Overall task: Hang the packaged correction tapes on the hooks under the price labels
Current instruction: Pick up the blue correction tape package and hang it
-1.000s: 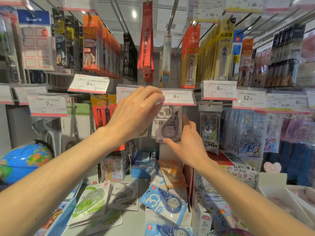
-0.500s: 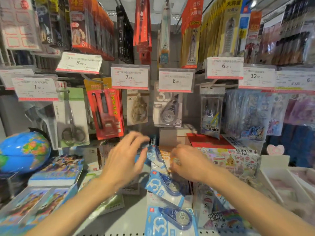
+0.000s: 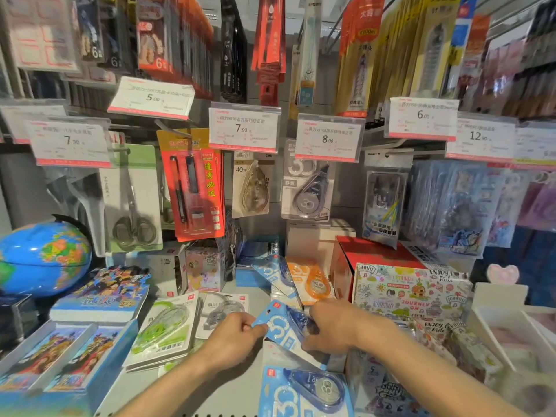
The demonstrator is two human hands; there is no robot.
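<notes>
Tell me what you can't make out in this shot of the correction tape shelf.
Head view only:
- Blue correction tape pack: the left hand and right hand cover its edges.
- Hook under the 8.00 price label: hidden behind the label.
- Small print on the labels: blurred, too small to read.
- Another blue pack: cut off by the bottom edge.

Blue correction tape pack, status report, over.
Left hand and right hand both grip the blue pack low over the shelf. Not yet hung. 8.00 label hook holds one pack. Nothing blocking.
</notes>
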